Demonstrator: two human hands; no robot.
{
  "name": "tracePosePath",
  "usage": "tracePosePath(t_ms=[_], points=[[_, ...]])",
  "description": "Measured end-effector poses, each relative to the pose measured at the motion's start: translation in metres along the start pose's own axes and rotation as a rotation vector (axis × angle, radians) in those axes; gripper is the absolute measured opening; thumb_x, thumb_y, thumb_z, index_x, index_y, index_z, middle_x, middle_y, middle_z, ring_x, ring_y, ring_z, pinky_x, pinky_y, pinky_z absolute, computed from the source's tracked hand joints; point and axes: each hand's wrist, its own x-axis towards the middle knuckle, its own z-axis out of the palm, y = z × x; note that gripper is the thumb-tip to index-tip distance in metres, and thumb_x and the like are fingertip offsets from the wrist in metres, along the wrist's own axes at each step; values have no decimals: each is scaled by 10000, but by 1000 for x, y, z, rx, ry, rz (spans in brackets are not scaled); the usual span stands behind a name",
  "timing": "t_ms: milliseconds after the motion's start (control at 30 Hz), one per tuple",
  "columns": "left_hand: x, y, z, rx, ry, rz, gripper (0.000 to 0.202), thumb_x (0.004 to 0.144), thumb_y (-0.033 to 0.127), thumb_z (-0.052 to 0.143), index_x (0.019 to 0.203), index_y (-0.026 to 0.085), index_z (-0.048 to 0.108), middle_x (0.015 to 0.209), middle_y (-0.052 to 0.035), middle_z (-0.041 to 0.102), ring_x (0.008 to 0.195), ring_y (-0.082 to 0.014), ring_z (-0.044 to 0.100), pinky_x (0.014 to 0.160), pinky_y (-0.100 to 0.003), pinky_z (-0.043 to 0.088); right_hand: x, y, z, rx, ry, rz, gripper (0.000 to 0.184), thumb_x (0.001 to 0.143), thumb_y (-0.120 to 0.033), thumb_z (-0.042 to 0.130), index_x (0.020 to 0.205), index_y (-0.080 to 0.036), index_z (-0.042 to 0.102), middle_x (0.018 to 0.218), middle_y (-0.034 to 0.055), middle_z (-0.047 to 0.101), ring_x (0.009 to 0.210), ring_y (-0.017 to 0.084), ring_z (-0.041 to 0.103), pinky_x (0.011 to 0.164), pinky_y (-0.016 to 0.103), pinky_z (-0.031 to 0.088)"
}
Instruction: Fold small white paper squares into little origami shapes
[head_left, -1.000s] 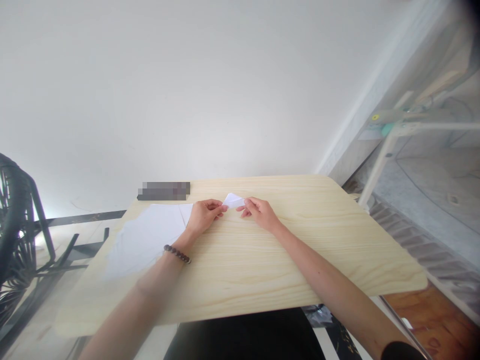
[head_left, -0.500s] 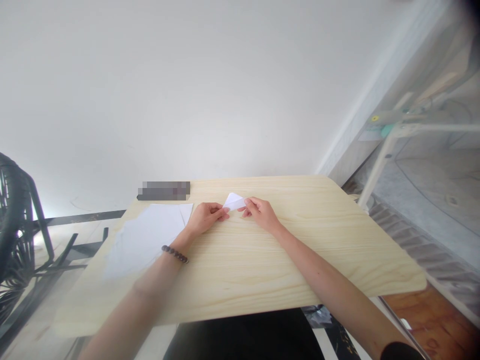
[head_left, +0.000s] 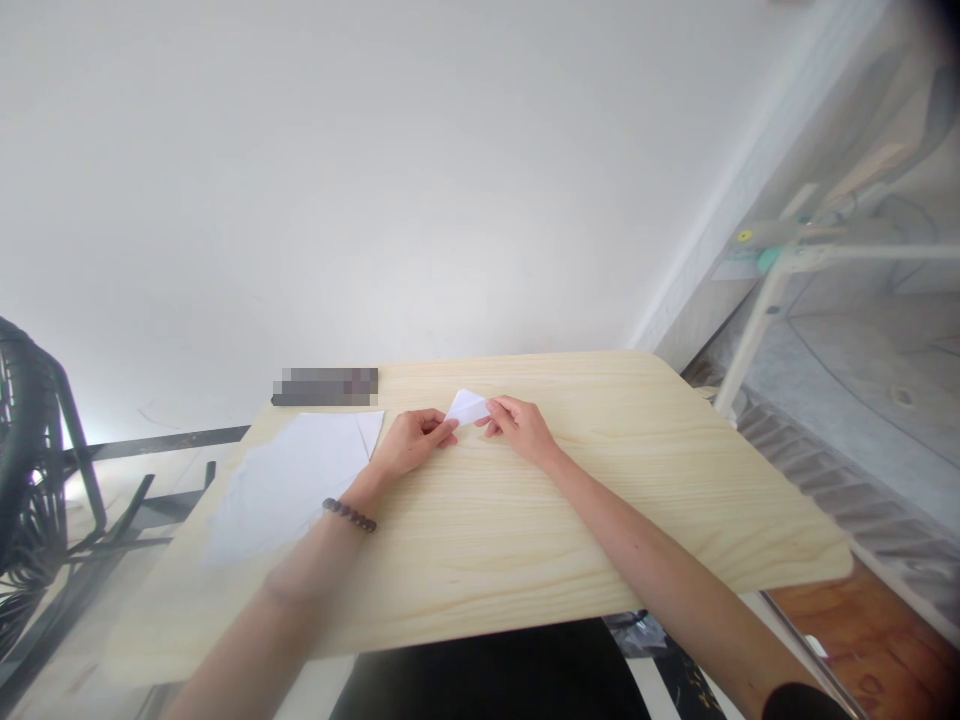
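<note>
Between my two hands is a small piece of folded white paper (head_left: 466, 407), pointed at the top, with a crease line across it. My left hand (head_left: 415, 440) pinches its lower left corner, thumb on top. On the opposite side, my right hand (head_left: 519, 427) grips the right corner between thumb and fingers. The paper is held just over the pale wooden table (head_left: 480, 540). Several loose white sheets (head_left: 292, 480) lie left of my left hand, partly under my left forearm.
A dark, pixelated object (head_left: 326, 387) lies at the table's back left. Behind the table rises a white wall (head_left: 420, 200). A black woven chair (head_left: 37, 440) stands at the left, and a white metal frame (head_left: 757, 330) at the right.
The view has shifted very slightly. Both hands keep their hold on the folded paper, which is tilted a little differently.
</note>
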Motion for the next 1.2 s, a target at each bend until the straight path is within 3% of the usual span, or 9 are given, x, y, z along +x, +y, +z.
tracePosePath(t_ms=[200,533,867,1033,1200], points=[[-2,7,-1,-20,18,13,427,770,510,401,744,156,637,671,-34,654,601,-141,564,558,-223,389,-1,-4,1,0,10,7,381,841,-450,317,856,-161,565,787,58,663,594,114,605,566,226,474],[0,2,-2,-46,-16,21,432,794,483,372,791,148,644,721,-48,663,646,-152,577,620,-241,403,1,0,-1,6,110,22,381,843,-459,302,816,-167,545,764,47,658,553,103,583,559,222,458],[-2,4,-2,-8,-9,42,414,790,473,382,774,159,651,672,-28,651,598,-139,546,559,-223,370,1,-3,-1,2,78,15,387,841,-462,302,798,-162,544,712,42,644,555,105,580,560,219,459],[-3,7,-1,7,-6,0,456,772,513,388,751,153,669,645,-22,647,534,-126,503,504,-219,330,0,-3,-1,-7,-2,6,369,831,-453,337,800,-161,561,709,40,648,569,106,585,572,217,459],[-1,4,-1,-4,-17,6,461,769,517,392,742,151,671,642,-26,651,574,-144,532,554,-225,359,-1,-5,-1,1,-46,13,343,816,-442,376,819,-157,568,713,40,650,568,100,580,561,206,454]])
